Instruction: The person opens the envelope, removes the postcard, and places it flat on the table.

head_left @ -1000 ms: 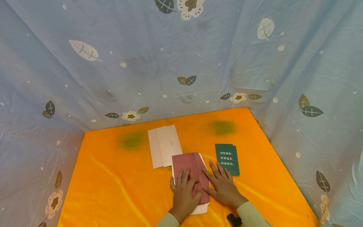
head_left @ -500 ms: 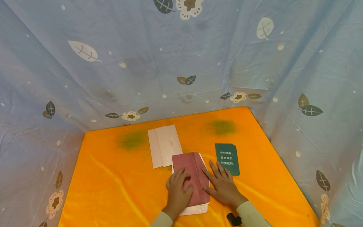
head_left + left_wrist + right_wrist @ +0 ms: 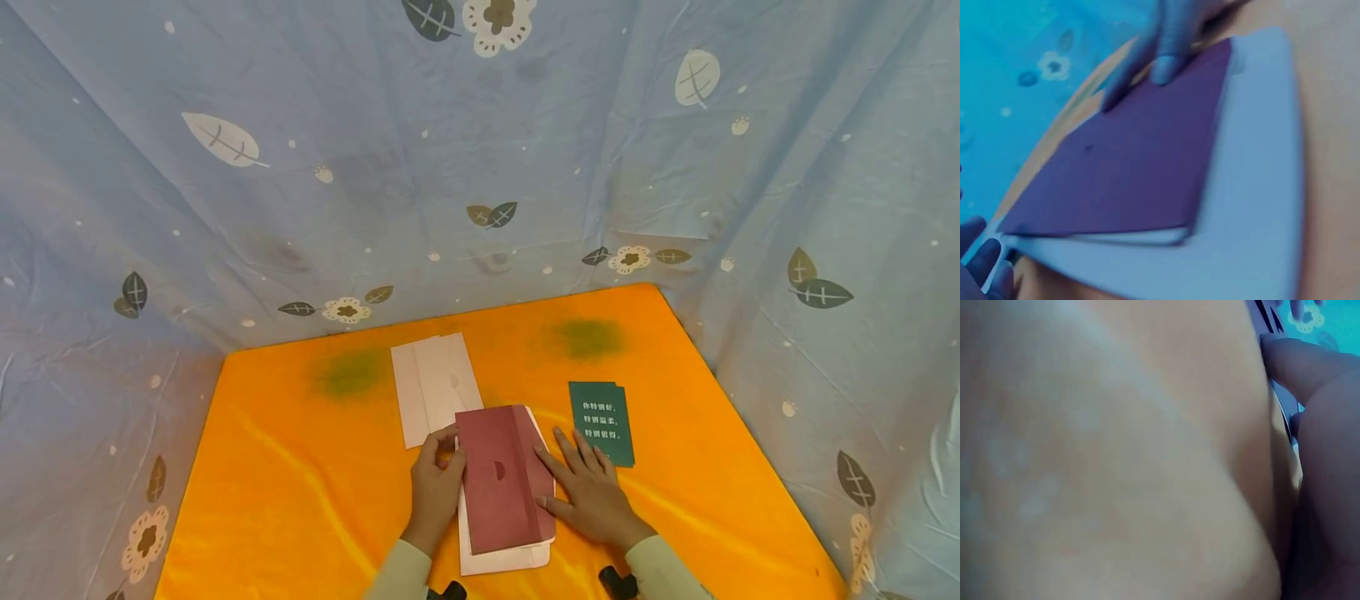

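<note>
A dark red envelope (image 3: 491,500) with a small half-round mark lies over a pale pink envelope (image 3: 506,562), whose left and near edges stick out. At the red envelope's left edge my left hand (image 3: 435,492) pinches it between thumb and curled fingers. My right hand (image 3: 596,496) lies flat with fingers spread; its thumb and index fingertip press the right side of the red envelope. The other fingertips of that hand reach the lower part of the green cards (image 3: 600,408) with white writing. In the left wrist view the red envelope (image 3: 1129,169) shows from its near side.
Two pale pink envelopes (image 3: 435,379) overlap beyond the red one, to its left. Everything lies on an orange cloth-covered table (image 3: 300,500). Blue patterned curtains (image 3: 487,150) stand around the table's back and sides.
My left hand has slid left off the top of the red envelope to its left edge, uncovering the half-round mark. The right hand stays in place.
</note>
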Available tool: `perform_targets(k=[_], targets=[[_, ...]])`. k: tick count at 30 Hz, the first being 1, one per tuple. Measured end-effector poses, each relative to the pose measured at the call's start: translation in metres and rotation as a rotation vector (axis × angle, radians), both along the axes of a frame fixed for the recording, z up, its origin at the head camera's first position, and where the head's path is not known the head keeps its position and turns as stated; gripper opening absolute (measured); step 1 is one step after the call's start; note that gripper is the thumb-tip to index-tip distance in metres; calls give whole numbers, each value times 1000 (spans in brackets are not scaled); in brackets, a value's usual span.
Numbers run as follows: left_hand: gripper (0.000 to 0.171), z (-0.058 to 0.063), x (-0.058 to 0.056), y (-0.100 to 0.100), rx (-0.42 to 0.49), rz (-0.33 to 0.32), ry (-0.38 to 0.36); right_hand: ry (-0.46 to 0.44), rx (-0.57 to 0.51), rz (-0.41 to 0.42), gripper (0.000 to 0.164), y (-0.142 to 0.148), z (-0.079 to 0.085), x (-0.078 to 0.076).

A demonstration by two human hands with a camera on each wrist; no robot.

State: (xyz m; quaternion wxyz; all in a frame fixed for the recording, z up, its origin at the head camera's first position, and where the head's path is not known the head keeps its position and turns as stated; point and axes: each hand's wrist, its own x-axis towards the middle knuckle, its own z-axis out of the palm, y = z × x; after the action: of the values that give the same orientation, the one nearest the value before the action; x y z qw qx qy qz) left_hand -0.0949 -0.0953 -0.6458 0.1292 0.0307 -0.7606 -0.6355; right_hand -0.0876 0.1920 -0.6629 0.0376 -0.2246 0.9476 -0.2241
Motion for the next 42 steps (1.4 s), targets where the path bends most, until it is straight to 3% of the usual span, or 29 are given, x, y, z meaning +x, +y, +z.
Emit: perform_targets(k=[5,9,16,20,28,35,42], targets=[[31,12,-15,-22,5,58,-73,-53,3,4,81,2,2,-2],[35,22,-28,-41,39,90,-188,-141,30,9,82,3,5,-4],[59,39,-37,-66,370,47,-398,-156,7,5,81,2,6,-3],[64,43,-42,-75,468,2,-458,-158,5,5,81,2,4,-3],[66,44,-54,-81,529,-99,-503,-165,6,9,82,3,3,-4],[67,42,-60,-76,452,-109,-574,-167,-4,10,82,3,4,-4],[64,40,-65,-72,477,-132,-556,-173,9,11,82,4,4,-4]])
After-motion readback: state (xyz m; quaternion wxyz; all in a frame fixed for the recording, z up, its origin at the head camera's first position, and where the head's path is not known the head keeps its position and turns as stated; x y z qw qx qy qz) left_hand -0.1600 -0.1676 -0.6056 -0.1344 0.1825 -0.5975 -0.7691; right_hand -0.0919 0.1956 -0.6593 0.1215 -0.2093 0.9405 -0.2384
